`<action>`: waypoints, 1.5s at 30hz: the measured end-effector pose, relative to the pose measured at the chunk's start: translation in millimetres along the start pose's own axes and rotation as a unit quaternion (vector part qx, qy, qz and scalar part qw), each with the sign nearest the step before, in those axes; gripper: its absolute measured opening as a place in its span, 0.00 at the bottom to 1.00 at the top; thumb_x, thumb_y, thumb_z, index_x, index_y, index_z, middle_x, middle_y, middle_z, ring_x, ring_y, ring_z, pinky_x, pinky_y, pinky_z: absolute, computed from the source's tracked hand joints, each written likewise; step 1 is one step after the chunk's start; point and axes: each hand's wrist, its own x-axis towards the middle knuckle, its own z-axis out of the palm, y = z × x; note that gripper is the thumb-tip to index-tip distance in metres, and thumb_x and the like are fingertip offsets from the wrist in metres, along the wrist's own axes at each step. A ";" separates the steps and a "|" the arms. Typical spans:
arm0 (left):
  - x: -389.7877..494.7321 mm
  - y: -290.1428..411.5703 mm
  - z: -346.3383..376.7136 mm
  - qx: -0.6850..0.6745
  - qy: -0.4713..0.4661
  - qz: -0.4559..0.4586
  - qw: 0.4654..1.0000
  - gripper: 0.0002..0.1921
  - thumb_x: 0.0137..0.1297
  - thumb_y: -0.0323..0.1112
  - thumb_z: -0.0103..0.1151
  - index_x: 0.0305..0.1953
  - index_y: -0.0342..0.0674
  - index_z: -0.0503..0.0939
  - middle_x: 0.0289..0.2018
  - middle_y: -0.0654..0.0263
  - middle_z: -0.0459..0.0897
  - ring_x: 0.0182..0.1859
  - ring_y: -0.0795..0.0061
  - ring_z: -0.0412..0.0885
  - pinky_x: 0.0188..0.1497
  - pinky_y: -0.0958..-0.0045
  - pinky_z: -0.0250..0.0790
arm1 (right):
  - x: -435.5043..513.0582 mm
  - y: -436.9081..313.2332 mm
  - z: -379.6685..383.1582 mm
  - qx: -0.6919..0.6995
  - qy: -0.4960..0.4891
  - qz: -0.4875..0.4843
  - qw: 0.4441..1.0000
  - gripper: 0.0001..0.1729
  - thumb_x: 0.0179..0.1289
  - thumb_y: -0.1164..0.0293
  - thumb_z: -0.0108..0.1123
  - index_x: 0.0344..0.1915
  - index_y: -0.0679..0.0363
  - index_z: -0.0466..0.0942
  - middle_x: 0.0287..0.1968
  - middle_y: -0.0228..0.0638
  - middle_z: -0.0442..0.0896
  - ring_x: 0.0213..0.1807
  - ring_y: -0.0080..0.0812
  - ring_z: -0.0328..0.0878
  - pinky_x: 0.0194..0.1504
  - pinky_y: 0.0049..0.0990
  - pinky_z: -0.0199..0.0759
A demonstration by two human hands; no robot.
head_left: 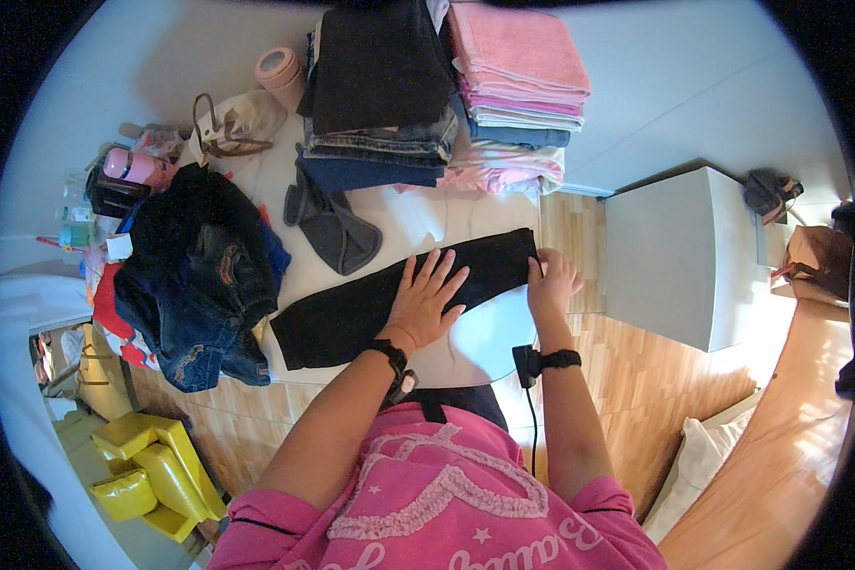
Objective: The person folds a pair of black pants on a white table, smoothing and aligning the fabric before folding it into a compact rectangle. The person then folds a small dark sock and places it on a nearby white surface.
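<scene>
A long black folded garment (349, 306), apparently trousers, lies flat and slantwise across the white table (427, 214). My left hand (427, 299) rests palm down on its middle, fingers spread. At the garment's right end, my right hand (552, 281) pinches the edge between thumb and fingers, just at the table's right side. A dark grey cloth item (342, 239) with a strap lies just beyond the garment. To the left is a heap of dark clothes and blue denim (206, 285).
Behind stand a stack of folded dark jeans (377, 78) and a stack of pink towels (520, 50). A pink lidded container (281, 75), a white bag (242, 128) and a pink bottle (139, 167) stand at the back left. A white cabinet (662, 256) is at the right.
</scene>
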 end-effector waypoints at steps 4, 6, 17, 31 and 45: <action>-0.3 -2.4 -2.5 -0.038 -0.004 -0.008 0.999 0.36 0.73 0.54 0.53 0.77 0.47 0.61 0.80 0.58 0.54 0.82 0.55 0.47 0.82 0.44 0.32 | -25.6 -35.5 5.2 0.074 0.039 -0.120 0.989 0.19 0.64 0.67 0.68 0.54 0.54 0.78 0.60 0.38 0.77 0.64 0.49 0.70 0.67 0.50 0.57; -3.2 -5.3 -4.4 -0.027 0.010 0.005 1.000 0.36 0.72 0.53 0.54 0.77 0.45 0.62 0.80 0.58 0.54 0.82 0.55 0.47 0.82 0.44 0.33 | -40.9 -56.2 10.7 0.136 -0.004 -0.192 0.972 0.21 0.62 0.69 0.69 0.55 0.56 0.78 0.63 0.41 0.76 0.67 0.50 0.69 0.68 0.49 0.59; -12.2 -14.0 -6.5 -0.006 0.005 0.000 1.000 0.35 0.73 0.52 0.53 0.76 0.48 0.61 0.80 0.59 0.55 0.81 0.55 0.48 0.82 0.47 0.35 | -13.0 -21.6 16.6 -0.068 -0.128 -0.224 0.964 0.41 0.74 0.46 0.53 0.79 0.54 0.60 0.82 0.34 0.58 0.84 0.44 0.48 0.81 0.50 0.37; -11.0 -14.0 -6.4 0.000 -0.006 -0.006 1.000 0.38 0.73 0.53 0.51 0.78 0.42 0.58 0.80 0.58 0.52 0.82 0.56 0.46 0.83 0.49 0.33 | -41.3 -57.8 22.8 -0.046 -0.180 -0.284 0.941 0.41 0.75 0.47 0.51 0.80 0.55 0.58 0.83 0.38 0.55 0.84 0.43 0.46 0.82 0.48 0.37; -11.3 -13.1 -8.3 -0.032 0.007 -0.011 0.999 0.39 0.70 0.50 0.56 0.77 0.41 0.59 0.79 0.57 0.55 0.81 0.53 0.50 0.82 0.47 0.36 | -37.3 -73.0 29.9 -0.031 -0.139 -0.261 0.955 0.41 0.77 0.49 0.48 0.78 0.63 0.58 0.82 0.46 0.55 0.84 0.47 0.47 0.82 0.49 0.36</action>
